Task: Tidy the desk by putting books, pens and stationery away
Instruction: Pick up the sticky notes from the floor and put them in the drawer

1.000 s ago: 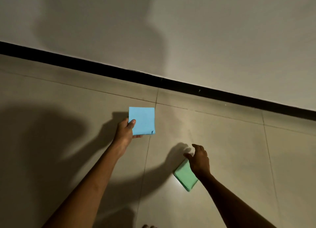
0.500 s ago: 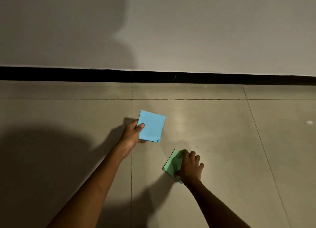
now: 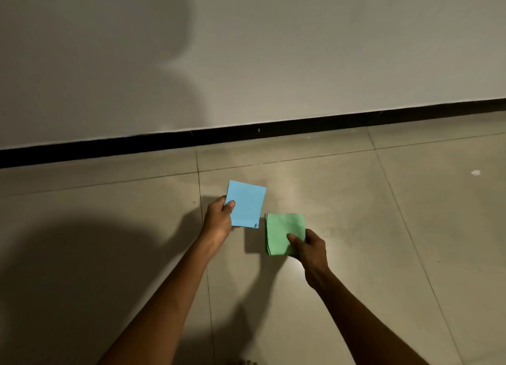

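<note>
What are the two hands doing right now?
Left hand: holding the blue paper pad.
Right hand: holding the green paper pad.

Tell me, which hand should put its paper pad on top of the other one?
Probably the right hand. It grips the green pad just beside and below the blue pad, which the left hand holds flat and level, a ready base.

Setting: bare indoor room, probably domestic; exact kind cannot be told. Evidence: floor (image 3: 342, 241) of large beige glazed tiles with thin dark grout lines; plain off-white plastered wall (image 3: 301, 49); black skirting strip (image 3: 246, 131) at the wall's foot. Dim lighting, hard shadows.
</note>
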A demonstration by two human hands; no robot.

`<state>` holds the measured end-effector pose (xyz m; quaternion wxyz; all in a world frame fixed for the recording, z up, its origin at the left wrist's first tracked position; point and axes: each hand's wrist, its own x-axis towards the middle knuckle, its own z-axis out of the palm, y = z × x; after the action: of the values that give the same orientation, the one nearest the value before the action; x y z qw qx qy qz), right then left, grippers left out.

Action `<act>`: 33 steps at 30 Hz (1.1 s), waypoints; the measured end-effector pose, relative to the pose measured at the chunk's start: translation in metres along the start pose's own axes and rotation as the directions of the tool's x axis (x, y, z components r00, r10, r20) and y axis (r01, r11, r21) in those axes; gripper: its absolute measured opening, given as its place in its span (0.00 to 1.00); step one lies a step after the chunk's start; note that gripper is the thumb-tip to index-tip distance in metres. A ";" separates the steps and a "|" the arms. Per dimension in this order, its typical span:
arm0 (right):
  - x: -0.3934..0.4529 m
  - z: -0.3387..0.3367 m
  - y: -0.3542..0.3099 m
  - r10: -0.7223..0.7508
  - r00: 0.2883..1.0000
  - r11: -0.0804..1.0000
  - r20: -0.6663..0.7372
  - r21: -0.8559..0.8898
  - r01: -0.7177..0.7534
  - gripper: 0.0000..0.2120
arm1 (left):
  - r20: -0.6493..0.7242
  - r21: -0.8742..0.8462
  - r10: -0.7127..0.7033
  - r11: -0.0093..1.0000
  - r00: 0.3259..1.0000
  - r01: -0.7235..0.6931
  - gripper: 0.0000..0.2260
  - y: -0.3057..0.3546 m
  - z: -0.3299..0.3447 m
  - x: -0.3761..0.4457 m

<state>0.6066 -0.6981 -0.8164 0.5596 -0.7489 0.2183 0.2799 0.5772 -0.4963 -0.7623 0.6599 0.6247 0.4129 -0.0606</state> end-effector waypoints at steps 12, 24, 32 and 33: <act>-0.085 -0.040 -0.149 -0.011 0.998 0.955 -0.054 0.294 0.027 0.08 | 0.208 0.003 -0.038 0.999 0.977 0.038 0.14 0.115 0.064 -0.082; -0.129 -0.097 -0.185 -0.181 0.962 0.983 -0.204 -0.014 0.182 0.28 | 0.344 -0.199 -0.095 0.965 0.934 0.172 0.17 0.159 0.126 -0.150; -0.161 -0.156 -0.198 -0.045 0.980 0.933 -0.195 0.342 0.111 0.21 | 0.442 -0.047 -0.106 0.989 0.891 0.141 0.20 0.182 0.177 -0.197; -0.164 -0.166 -0.200 -0.026 0.977 0.932 -0.211 0.349 0.100 0.20 | 0.472 -0.009 -0.112 0.991 0.875 0.132 0.20 0.185 0.185 -0.202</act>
<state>0.6408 -0.7999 -0.5282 0.6701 -0.6656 0.2973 0.1397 0.6430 -0.7065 -0.5160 0.7476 0.5507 0.2804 -0.2432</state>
